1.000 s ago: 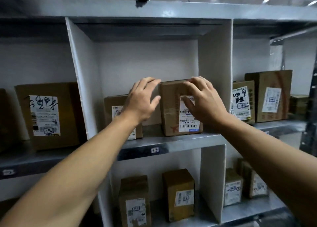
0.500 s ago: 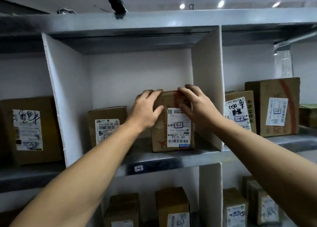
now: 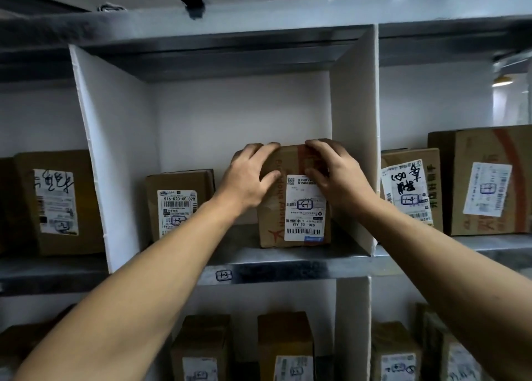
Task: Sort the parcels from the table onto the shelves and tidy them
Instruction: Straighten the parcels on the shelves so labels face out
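A brown cardboard parcel (image 3: 293,208) with a white label marked 1-3 stands upright on the grey metal shelf (image 3: 288,262), close to the right white divider (image 3: 354,139). My left hand (image 3: 250,176) grips its upper left corner, fingers over the top and thumb on the front. My right hand (image 3: 334,170) holds the upper right corner the same way. A second brown parcel (image 3: 178,202) labelled 516-K20 stands further left in the same compartment.
The left white divider (image 3: 115,162) bounds the compartment. Parcels stand in the neighbouring compartments: one on the left (image 3: 57,202), two on the right (image 3: 408,190) (image 3: 486,185). Several more boxes sit on the shelf below (image 3: 285,346).
Both hands have closed over the parcel's top corners and it now stands square on the shelf near the right divider. The camera has come closer.
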### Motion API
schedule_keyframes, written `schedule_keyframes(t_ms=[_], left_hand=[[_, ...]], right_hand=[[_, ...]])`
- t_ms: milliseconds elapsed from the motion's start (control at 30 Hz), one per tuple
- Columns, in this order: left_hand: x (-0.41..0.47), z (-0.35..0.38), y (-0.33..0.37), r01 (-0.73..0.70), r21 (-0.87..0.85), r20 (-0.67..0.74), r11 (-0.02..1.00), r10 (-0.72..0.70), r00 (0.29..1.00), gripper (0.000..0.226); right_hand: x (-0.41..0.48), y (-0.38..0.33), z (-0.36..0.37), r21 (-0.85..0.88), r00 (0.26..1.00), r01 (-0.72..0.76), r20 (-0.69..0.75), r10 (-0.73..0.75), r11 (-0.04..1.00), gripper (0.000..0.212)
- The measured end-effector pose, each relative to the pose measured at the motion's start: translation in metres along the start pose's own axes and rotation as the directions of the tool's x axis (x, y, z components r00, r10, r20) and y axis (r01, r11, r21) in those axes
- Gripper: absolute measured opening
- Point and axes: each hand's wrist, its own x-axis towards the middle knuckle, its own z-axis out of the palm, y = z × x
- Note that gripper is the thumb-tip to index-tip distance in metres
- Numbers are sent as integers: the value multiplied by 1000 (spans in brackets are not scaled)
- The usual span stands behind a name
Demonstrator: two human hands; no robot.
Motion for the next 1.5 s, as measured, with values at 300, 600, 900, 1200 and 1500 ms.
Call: schedule_keyframes(t_ms=[300,600,900,1200,1500], left_hand=[[1,-3,4,28,53,37,998,-30,999,51],[-16,-12,14,59,112,-57,992,-53,997,53],[-61,-26,25,-5,192,-86,981,21,996,49],[-80,-14,77,-78,94,-78,993,86,993,47],[-78,33,152,-146,-51,-10,988,146,989,46]], right_hand=[[-1,-2,0,-28,1000,-12,18,13,1000,55],[-20,-17,-10,-297,999,32,10,-31,954,57],[-57,-24,-32,-472,984,169,32,-174,865,50],[-114,-14,-92,-593,995,97,86,-56,799,52],[-161,37,-154,-611,991,-70,50,127,788,50]])
